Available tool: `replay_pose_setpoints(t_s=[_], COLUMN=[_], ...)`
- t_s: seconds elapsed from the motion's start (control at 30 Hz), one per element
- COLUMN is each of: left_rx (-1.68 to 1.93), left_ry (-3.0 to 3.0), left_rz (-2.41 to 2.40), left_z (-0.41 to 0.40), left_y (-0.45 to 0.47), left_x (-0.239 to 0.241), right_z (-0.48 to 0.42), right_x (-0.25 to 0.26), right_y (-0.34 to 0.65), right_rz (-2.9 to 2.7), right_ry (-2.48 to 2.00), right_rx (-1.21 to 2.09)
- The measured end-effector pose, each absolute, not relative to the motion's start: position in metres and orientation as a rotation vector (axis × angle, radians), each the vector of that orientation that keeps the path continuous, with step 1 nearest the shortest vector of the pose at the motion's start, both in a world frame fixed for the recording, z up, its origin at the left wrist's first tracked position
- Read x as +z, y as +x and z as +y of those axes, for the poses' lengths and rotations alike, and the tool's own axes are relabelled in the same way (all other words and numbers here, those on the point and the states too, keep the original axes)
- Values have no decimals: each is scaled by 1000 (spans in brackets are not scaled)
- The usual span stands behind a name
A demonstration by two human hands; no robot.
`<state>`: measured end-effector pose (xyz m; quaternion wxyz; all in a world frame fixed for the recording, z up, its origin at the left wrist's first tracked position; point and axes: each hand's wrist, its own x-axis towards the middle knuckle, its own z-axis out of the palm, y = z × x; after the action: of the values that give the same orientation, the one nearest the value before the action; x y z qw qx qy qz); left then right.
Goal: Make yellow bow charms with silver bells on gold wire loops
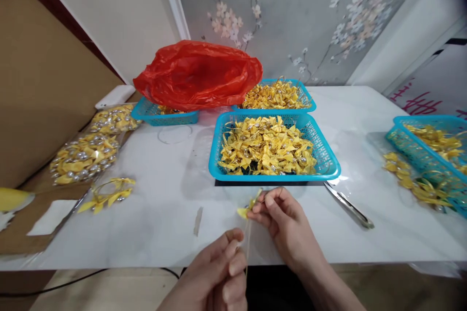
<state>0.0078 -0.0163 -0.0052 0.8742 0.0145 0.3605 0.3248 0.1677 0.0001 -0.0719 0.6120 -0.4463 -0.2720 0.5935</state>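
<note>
My right hand pinches a small yellow ribbon flower piece between thumb and fingers, just in front of the middle basket. From that piece a thin pale strand runs down to my left hand. The left fingers are curled together around the strand's lower part, though their exact hold is partly hidden. Behind both hands, a blue plastic basket holds a heap of yellow ribbon pieces with silvery beads.
Scissors-like metal snips lie to the right. A beaded yellow ring and bagged rings are at left. A red plastic bag covers part of a blue basket. More baskets stand behind and right.
</note>
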Motion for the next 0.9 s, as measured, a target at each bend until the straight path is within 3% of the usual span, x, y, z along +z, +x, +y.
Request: replay_pose_setpoints(t_s=[0.2, 0.33, 0.47, 0.9], left_rx=[1091, 1250, 1176, 1068], left_ry=[-43, 106, 390, 845], left_rz=[593, 849, 1121, 1155], left_z=[2, 23, 36, 43], left_y=[-2, -11, -21, -23], left_x=[11, 5, -9, -14], right_z=[-8, -10, -10, -12], right_x=[-70, -74, -75, -68], right_y=[158, 158, 161, 155], right_rz=[-797, -893, -957, -1050], right_ry=[-1014, -1051, -1074, -1080], right_rx=[1303, 1257, 1224, 1260])
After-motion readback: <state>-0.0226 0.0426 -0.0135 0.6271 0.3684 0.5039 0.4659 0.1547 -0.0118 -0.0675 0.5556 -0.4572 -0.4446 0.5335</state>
